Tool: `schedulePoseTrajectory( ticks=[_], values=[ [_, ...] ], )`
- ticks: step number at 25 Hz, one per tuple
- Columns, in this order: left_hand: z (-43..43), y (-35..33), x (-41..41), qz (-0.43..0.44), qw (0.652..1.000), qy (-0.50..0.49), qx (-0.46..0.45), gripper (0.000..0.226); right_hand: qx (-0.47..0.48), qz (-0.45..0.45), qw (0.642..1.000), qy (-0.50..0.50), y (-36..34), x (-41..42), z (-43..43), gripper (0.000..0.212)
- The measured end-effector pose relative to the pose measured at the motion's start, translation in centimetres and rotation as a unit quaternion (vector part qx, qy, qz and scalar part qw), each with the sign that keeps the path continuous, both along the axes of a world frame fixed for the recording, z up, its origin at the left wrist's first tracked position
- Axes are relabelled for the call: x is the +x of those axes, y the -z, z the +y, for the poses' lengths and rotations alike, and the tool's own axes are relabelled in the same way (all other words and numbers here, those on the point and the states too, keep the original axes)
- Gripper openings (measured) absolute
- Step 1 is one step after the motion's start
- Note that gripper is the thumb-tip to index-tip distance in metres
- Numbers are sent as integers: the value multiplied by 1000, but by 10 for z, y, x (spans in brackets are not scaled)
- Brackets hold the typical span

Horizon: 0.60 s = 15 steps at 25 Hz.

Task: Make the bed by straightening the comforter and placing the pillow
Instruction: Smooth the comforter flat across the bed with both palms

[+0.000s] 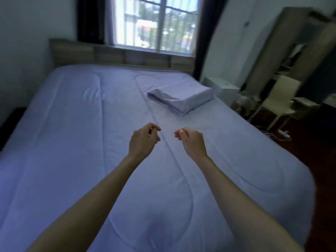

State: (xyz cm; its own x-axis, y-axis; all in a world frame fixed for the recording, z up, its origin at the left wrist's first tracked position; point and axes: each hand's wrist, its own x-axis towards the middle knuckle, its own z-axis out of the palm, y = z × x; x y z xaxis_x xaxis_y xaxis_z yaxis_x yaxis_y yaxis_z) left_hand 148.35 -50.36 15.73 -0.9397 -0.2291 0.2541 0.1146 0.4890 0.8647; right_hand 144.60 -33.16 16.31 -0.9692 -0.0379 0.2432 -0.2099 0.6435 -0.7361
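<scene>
While the comforter (pixel 81 124) is spread pretty flat over the whole bed, with just a few soft creases and its stitched curves showing, the pillow (pixel 181 99) sits on top of it on the right side, past the middle toward the far end, and turned at a bit of an angle. It's the same pale lilac as the comforter, so it kinda blends in.

Both arms reach out over the near middle of the bed. The left hand (pixel 142 140) and right hand (pixel 190 140) hover side by side with a small gap between them, fingers loosely curled, tips pointing at each other. Neither one is holding anything, and neither one touches the pillow, which is further off to the right.

At the far end there's a wooden headboard (pixel 118 55) with a window (pixel 156 24) right above it and dark curtains (pixel 89 19) either side. Off to the right of the bed you get a pale chair (pixel 280 99), tall shelves (pixel 291 51) and a dark wood floor (pixel 300 148).
</scene>
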Motion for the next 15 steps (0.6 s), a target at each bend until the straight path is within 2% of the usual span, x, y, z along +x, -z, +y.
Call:
schedulePoseTrajectory(
  ticks=[4,9,12,15],
  values=[
    [-19,55,1,-62,993,-102,-10,22,-8,-61,993,-96,49,-39,-31,29],
    [-41,138,24,-133,969,-194,-68,26,-10,-138,975,-175,130,-40,-73,27],
    [-45,198,45,-191,952,-189,-142,37,5,-188,960,-206,185,-24,-87,33],
    [-46,248,68,-290,916,-144,-236,55,69,-212,939,-264,238,-4,-94,44]
  ],
)
